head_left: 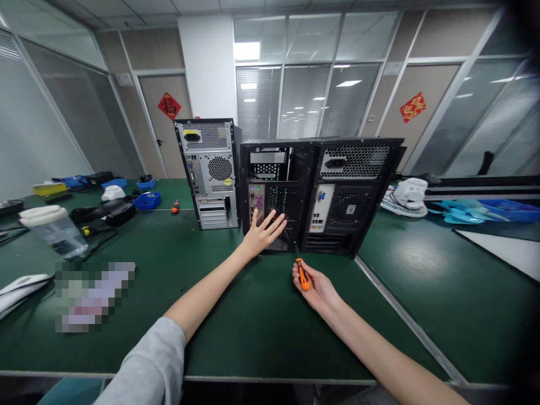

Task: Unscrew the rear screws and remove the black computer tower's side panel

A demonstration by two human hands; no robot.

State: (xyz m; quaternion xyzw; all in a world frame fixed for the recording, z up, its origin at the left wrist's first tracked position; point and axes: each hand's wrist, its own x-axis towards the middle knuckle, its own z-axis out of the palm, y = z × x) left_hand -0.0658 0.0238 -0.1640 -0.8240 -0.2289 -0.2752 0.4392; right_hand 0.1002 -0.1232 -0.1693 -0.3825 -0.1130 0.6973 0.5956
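My feed was filled mostly by the green desk (236, 349), its near edge running across the bottom of the view. Well back from that edge stood three computer cases, all upright, long axes vertical, with their rear panels turned towards the near edge. The right case (352, 191) had its base beside the metal strip that crossed the desk, and was angled slightly. Just to its left was the middle case (278, 191); I could not tell whether the two touched. The left case (211, 180) stood a little nearer the desk's far edge. Towards the desk's left edge I saw a lidded cup (59, 230). The left hand (265, 233) had its fingers spread against the lower rear panel of the middle case. The right hand (316, 284) had its fingers closed round the handle of an orange-and-black screwdriver (304, 275), whose long axis ran away from the near edge, leaning slightly left. Its tip pointed at the middle case's lower right corner, and I could not tell whether it met a screw.
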